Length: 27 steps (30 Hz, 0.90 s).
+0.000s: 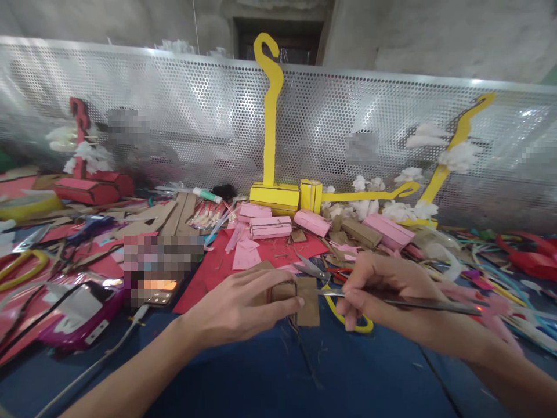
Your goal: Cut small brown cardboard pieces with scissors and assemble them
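My left hand [256, 302] is pressed over a small brown cardboard box [284, 291], its fingers bent around the top and near side. A flat cardboard flap [310, 302] sticks out to the right of the box. In my right hand [383, 290] is a slim metal craft knife [418, 303], pinched between thumb and fingers. Its bright tip points left and lies close to the flap; whether it touches cannot be told. Beneath and beside the right hand lie scissors with yellow handles [363, 326], partly covered.
Pink box pieces [270, 227] lie behind my hands on red sheet [209, 273]. A yellow hook on a base [274, 197] stands by a perforated metal panel [195, 128]. To the left are a phone [159, 290] with a cable and a purple device [82, 319].
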Tool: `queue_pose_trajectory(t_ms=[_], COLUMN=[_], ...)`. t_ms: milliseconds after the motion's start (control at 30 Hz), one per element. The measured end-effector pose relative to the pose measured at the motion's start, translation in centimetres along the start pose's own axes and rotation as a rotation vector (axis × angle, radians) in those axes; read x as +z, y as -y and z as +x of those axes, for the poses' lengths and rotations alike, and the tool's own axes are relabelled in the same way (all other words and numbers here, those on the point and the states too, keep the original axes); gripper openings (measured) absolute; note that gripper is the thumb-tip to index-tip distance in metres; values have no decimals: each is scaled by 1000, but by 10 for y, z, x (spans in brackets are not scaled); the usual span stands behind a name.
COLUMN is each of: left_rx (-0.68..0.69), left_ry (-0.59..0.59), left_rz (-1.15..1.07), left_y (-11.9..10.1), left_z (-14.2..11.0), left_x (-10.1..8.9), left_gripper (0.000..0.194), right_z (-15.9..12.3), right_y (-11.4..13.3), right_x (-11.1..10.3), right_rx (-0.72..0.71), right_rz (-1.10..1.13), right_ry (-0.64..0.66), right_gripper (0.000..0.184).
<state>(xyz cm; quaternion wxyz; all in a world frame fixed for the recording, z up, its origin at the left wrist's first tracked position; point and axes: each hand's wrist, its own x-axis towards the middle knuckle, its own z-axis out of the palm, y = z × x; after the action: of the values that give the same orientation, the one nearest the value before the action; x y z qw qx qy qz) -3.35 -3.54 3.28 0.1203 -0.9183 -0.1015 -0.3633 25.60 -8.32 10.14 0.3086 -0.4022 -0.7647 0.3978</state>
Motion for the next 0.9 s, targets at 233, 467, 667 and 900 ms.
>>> queue_pose_trajectory(t_ms=[233, 467, 667, 900], left_rx=[10, 18, 22, 29], left_ry=[12, 13, -10, -30], left_rz=[-15, -10, 14, 23], left_y=[0, 0, -1, 1], left_z=[2, 4, 6, 2], left_x=[-1, -1, -3, 0], left_gripper=[31, 31, 27, 26], right_z=[4, 9, 15, 15], right_y=[-6, -3, 1, 5], right_x=[-2, -3, -7, -8], right_rx=[-35, -5, 7, 19], right_rz=[44, 69, 132, 111], right_ry=[23, 45, 85, 77], right_gripper=[21, 20, 22, 24])
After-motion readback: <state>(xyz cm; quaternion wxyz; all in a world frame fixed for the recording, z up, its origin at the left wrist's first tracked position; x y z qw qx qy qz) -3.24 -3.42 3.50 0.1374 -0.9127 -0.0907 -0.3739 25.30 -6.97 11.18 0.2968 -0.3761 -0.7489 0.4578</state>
